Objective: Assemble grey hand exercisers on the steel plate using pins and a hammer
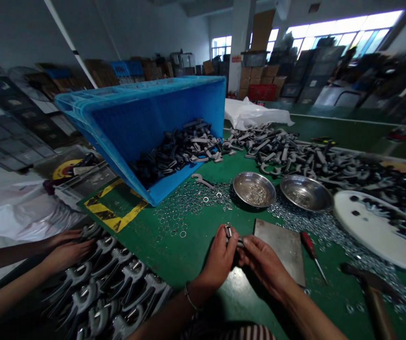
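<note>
My left hand (219,262) is closed around a small metal part (228,230) whose ridged, coil-like end sticks up above the thumb. From the other side, my right hand (264,264) pinches the grey end of what appears to be the same part; fingers cover most of it. Both hands are held close together over the green table (174,250). Beyond them lie scattered metal rings (183,219) and a single hook-shaped metal piece (203,181). A flat metal plate (282,248) is just right of my right hand.
A blue crate (146,108) on its side spills metal pieces. Two steel bowls (254,189) hold small parts. Rightward are a screwdriver (309,243), a hammer (373,288) and a white tray (351,231). At left, another person's hands (64,255) touch stacked clamp-like assemblies (107,293).
</note>
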`<state>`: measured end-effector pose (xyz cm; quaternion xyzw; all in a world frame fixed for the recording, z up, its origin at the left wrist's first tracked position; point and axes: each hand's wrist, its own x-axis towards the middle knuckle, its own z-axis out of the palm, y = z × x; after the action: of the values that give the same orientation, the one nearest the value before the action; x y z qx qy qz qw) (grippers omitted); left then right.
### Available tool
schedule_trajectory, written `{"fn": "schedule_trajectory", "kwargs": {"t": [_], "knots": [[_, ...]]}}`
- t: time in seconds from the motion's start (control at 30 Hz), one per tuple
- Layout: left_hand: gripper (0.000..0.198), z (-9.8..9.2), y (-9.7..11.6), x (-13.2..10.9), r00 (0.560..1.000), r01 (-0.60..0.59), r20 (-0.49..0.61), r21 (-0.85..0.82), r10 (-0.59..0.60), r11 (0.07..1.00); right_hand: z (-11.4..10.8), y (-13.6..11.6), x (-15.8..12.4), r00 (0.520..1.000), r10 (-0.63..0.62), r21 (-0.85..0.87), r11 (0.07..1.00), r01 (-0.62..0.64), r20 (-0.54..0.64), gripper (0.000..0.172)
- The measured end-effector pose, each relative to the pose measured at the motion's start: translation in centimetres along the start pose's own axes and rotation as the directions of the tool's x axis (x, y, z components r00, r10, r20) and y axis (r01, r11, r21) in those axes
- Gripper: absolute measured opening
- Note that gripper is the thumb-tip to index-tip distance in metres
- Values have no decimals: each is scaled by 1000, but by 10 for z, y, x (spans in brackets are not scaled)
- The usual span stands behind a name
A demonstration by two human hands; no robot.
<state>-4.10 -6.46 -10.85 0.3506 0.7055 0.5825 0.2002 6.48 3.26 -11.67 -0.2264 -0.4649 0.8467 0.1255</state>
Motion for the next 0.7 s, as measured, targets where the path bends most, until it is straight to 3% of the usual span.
{"fn": "schedule_trajectory", "kwargs": {"t": [0.07,0.1,0.2,0.27,0.3,0.37,0.47,0.53,0.57,0.63,0.7], "knots": [[26,5,6,-4,999,42,1,-26,-42,999,-6,1,-7,982,-183,-278,947,163,-49,20],[27,7,10,-7,998,58,5,-47,-58,997,-8,1,-12,951,-305,-433,865,254,-50,18],[31,14,24,-15,995,84,59,-112,-78,990,-16,2,-25,765,-631,-744,449,495,129,13],[32,20,26,-18,990,106,110,-127,-92,986,-23,2,-32,639,-706,-803,171,571,304,23],[33,23,24,-18,985,124,134,-125,-107,984,-27,2,-36,604,-707,-821,57,568,368,29],[35,31,18,-16,975,162,171,-106,-143,981,-38,-1,-43,611,-652,-854,-112,508,449,37],[37,42,10,-7,964,190,201,-77,-172,979,-71,-19,-52,770,-427,-879,-187,438,474,43],[37,47,10,1,962,184,220,-74,-164,980,-112,-48,-51,859,-339,-922,-188,338,384,39],[38,49,12,5,961,176,230,-78,-154,981,-138,-66,-48,875,-388,-952,-208,224,290,32],[39,55,16,13,959,170,244,-95,-143,981,-196,-110,-34,840,-533,-980,-200,-9,101,27],[42,63,20,20,952,199,261,-117,-163,973,-253,-154,-14,765,-642,-960,-175,-217,-56,28]]}}
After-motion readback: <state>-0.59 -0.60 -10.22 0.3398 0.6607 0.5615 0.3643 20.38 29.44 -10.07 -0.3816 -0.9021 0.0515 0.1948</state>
